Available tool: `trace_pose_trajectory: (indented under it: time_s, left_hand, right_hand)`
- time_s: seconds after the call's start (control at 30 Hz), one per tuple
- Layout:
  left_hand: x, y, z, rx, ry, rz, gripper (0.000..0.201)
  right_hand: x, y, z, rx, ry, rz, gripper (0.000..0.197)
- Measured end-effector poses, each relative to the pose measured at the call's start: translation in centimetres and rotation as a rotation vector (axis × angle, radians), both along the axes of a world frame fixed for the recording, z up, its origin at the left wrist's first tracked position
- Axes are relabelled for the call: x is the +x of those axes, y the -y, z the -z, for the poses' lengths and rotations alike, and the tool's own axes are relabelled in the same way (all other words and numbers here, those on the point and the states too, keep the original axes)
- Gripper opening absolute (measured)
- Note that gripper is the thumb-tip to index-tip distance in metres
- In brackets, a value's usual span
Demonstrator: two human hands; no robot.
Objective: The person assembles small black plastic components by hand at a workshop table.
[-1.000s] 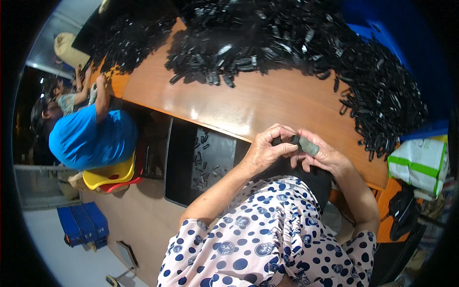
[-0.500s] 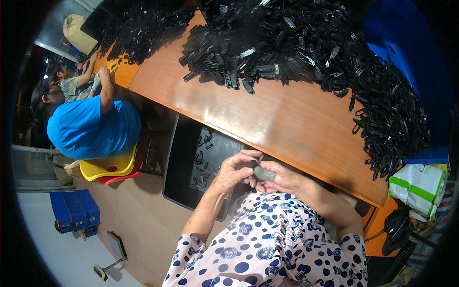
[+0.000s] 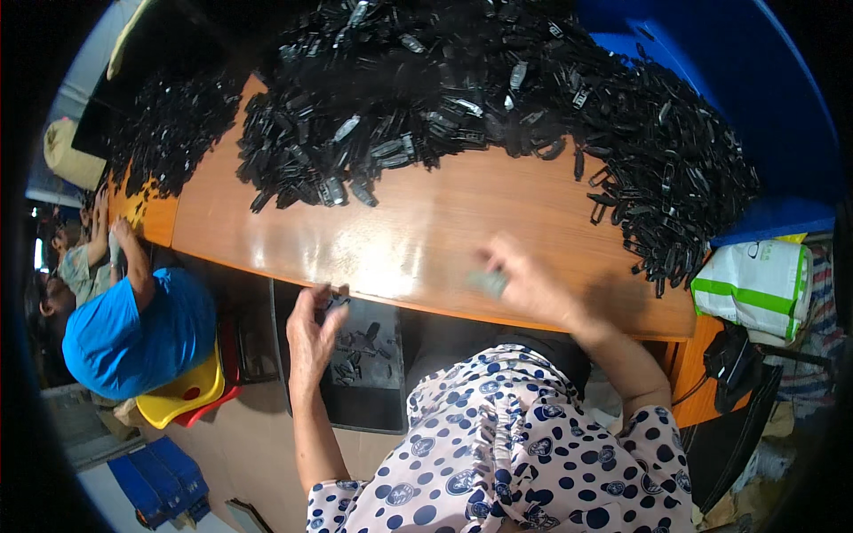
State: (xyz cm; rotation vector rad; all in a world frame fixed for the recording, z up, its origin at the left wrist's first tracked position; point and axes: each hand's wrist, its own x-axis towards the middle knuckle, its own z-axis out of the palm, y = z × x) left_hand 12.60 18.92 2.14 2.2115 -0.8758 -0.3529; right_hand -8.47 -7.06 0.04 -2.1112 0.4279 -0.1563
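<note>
My left hand (image 3: pixel 308 342) is above the black bin (image 3: pixel 391 419), beyond the table's front edge. Its thumb and fingers pinch a small black plastic part (image 3: pixel 337 300). My right hand (image 3: pixel 531 289) is over the front of the wooden table (image 3: pixel 498 213), smeared by motion. A grey-green covering (image 3: pixel 488 283) shows at its fingers; whether they hold anything is unclear. Loose black parts (image 3: pixel 360 351) lie on the bin's floor. A large heap of black plastic parts (image 3: pixel 426 98) spreads across the back of the table and curves down its right side.
Another heap of black parts (image 3: pixel 178 124) lies at the far left, where a person in a blue shirt (image 3: pixel 142 329) sits on a yellow stool (image 3: pixel 191 391). Blue bins (image 3: pixel 160 480) are at lower left. A white-green package (image 3: pixel 751 289) stands right. A blue panel (image 3: pixel 737 71) rises behind the heap.
My hands have come apart. The left moved left over the bin with the small black part; the right rose over the table. The view has shifted too.
</note>
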Motion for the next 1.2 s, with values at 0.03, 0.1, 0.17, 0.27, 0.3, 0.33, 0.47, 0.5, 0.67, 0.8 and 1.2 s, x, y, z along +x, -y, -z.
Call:
trace_pose_trajectory:
  time_s: [0.03, 0.1, 0.17, 0.27, 0.3, 0.33, 0.47, 0.5, 0.67, 0.8, 1.2]
  left_hand:
    - [0.6, 2.1, -0.3, -0.006, -0.075, -0.039, 0.034]
    - [2.3, 8.1, -0.5, -0.043, 0.086, 0.089, 0.032]
    - [3.6, 11.9, 0.6, 0.044, 0.19, 0.059, 0.037]
    - [3.8, 16.7, 0.4, 0.22, 0.428, 0.108, 0.04]
    - [3.8, 17.5, 0.5, 0.227, 0.431, 0.113, 0.04]
    - [3.9, 18.0, 0.8, 0.267, 0.424, 0.092, 0.041]
    - [4.6, 17.7, 1.9, 0.278, 0.418, 0.062, 0.037]
    - [5.0, 17.2, 2.4, 0.253, 0.397, 0.065, 0.035]
    - [6.5, 14.8, 4.5, 0.103, 0.36, 0.046, 0.019]
    - [5.7, 13.2, 5.1, -0.055, -0.187, 0.048, 0.013]
    - [-6.4, 14.2, 3.9, -0.623, -1.308, 0.286, 0.022]
  right_hand:
    - [-1.1, 2.9, 1.0, -0.206, 0.069, 0.094, 0.042]
    - [-4.2, 9.6, 2.5, -0.69, 0.229, 0.282, 0.038]
    - [-2.3, 11.9, -2.1, -0.83, -0.205, 0.446, 0.031]
    - [-2.8, 16.1, -0.6, -0.938, -0.273, 0.478, 0.023]
    - [-2.5, 16.6, -0.2, -0.929, -0.274, 0.48, 0.023]
    - [-2.3, 17.1, 0.2, -0.95, -0.272, 0.449, 0.02]
    - [-1.4, 16.7, 0.0, -0.822, -0.219, 0.38, 0.018]
    - [-1.3, 16.6, 0.0, -0.816, -0.21, 0.374, 0.018]
    - [-2.0, 15.5, -0.4, -0.536, 0.028, 0.305, 0.02]
    - [-3.0, 12.8, -1.3, 0.008, 0.065, 0.35, 0.027]
    - [-1.3, 2.8, -1.4, 1.182, 0.542, 0.276, 0.022]
